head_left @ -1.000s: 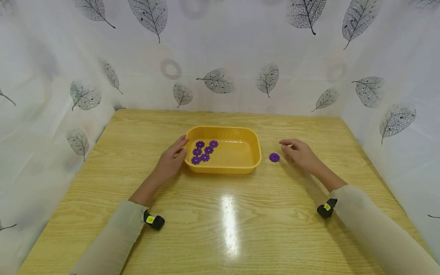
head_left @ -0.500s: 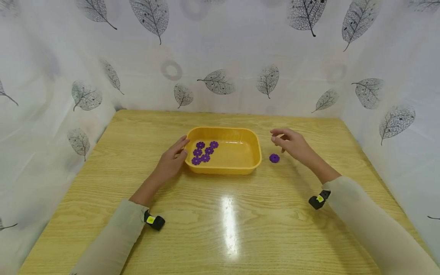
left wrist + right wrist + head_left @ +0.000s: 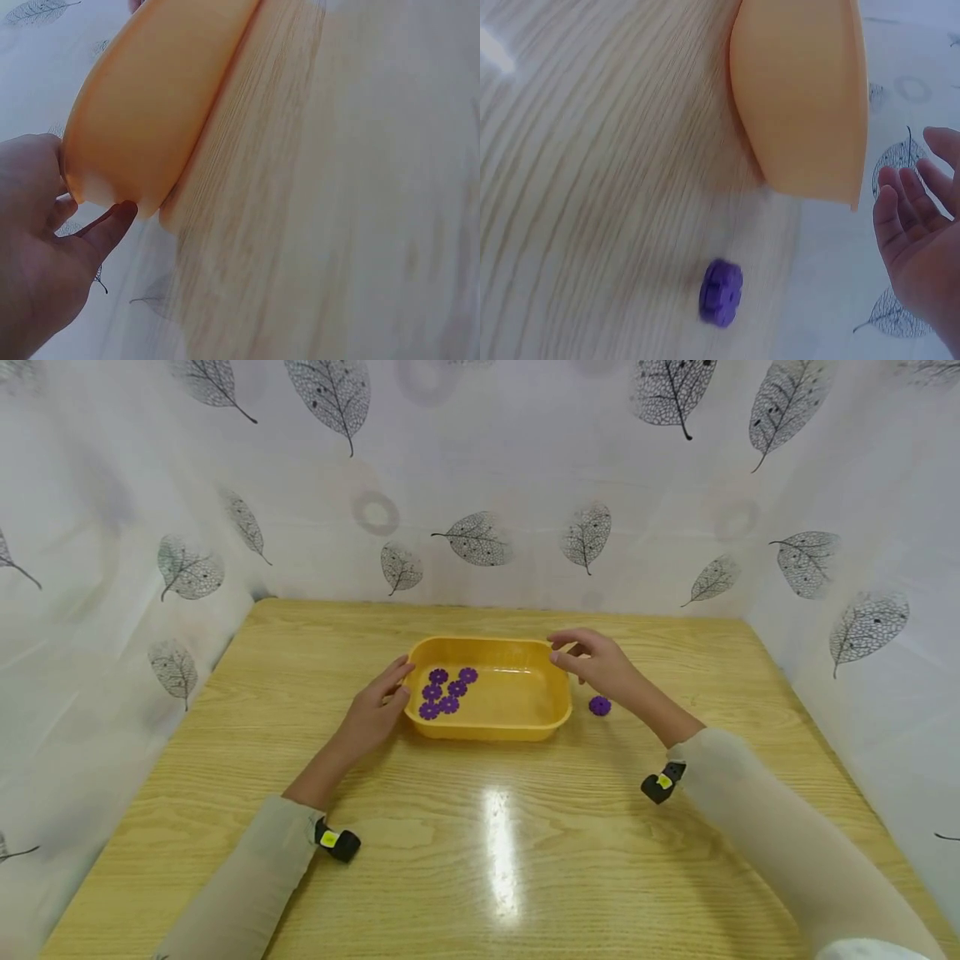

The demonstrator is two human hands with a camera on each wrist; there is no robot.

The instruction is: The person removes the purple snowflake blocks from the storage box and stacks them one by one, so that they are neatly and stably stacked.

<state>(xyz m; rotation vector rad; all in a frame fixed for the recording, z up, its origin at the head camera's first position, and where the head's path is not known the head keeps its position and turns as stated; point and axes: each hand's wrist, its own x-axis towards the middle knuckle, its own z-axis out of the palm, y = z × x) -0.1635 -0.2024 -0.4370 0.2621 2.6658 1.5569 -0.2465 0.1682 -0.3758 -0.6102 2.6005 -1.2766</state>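
A yellow plastic tray (image 3: pixel 487 732) sits on the table with several flat purple flower-shaped discs (image 3: pixel 448 704) lying in its left half. My left hand (image 3: pixel 372 710) grips the tray's left end, fingers at the rim and thumb against the outer wall, as the left wrist view also shows. Beside the tray's right end lies a thicker purple flower-shaped piece (image 3: pixel 599 705), which looks like stacked discs in the right wrist view. Above the tray's back right corner is my right hand (image 3: pixel 600 667), fingers loosely bent, holding nothing; in the right wrist view it appears apart from the rim.
The wooden table (image 3: pixel 420 827) has a bright light reflection in front of the tray. White curtains with a leaf print (image 3: pixel 480 460) hang behind the table and along both sides. A small black camera (image 3: pixel 663 782) is strapped at each wrist.
My right hand has moved left and a little back, from beside the thicker purple piece to above the tray's right rim. The left hand, tray and discs have stayed put.
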